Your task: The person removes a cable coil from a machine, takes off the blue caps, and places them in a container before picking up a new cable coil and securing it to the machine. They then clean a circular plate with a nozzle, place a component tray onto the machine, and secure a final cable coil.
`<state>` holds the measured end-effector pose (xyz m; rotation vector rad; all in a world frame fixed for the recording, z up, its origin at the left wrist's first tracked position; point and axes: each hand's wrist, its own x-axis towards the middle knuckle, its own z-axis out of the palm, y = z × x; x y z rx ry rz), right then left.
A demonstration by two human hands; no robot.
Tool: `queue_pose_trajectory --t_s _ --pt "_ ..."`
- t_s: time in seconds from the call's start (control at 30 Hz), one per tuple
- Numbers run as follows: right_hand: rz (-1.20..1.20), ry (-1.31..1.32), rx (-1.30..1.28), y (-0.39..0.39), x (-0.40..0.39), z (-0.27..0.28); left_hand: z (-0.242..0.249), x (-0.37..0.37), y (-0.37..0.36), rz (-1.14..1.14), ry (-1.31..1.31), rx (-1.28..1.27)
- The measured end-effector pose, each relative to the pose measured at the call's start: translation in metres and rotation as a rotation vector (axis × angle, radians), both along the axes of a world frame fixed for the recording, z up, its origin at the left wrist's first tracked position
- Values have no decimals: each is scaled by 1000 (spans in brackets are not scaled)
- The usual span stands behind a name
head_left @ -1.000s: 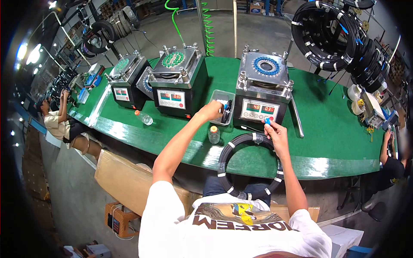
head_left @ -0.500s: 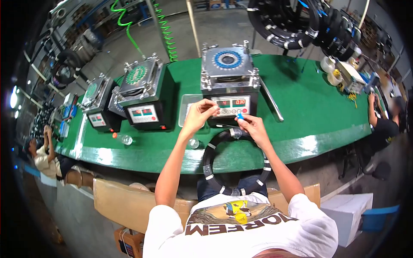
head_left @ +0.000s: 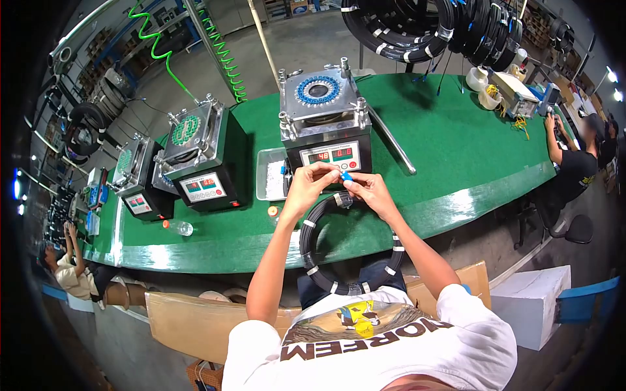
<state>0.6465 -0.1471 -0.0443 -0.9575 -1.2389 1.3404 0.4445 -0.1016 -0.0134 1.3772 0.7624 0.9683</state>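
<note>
My left hand [head_left: 308,186] and my right hand [head_left: 366,189] meet in front of the nearest machine [head_left: 324,124], fingertips together on a small blue connector [head_left: 347,176]. Both hands pinch it, just above a black cable coil [head_left: 349,246] with white ties that leans from the green table's edge down to my lap. The machine's top ring holds several blue connectors [head_left: 318,90], and its red display faces me.
A clear tray [head_left: 270,174] sits left of the machine, with a small bottle [head_left: 272,212] and a lying bottle [head_left: 178,227] nearby. Two more machines [head_left: 199,159] stand to the left. A metal bar [head_left: 390,139] lies to the right. Other people sit at both table ends; cable coils [head_left: 404,26] hang overhead.
My left hand has left the clear tray and come right to join my right hand at the blue connector. The view has swung, bringing the nearest machine toward the centre.
</note>
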Motion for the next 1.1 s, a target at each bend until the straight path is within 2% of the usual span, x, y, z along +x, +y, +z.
queue_pose_trajectory --t_s 0.43,0.7,0.93,1.1 --pt "-1 10 14 1 -2 0 2 -4 0 -3 4 -4" --pt "-3 -71 35 5 -3 -8 -4 -6 5 -15 61 41" --pt "5 -32 3 4 -2 -3 -11 -2 1 28 9 60" --pt "13 -98 12 7 1 -14 -16 0 -2 22 -8 35"
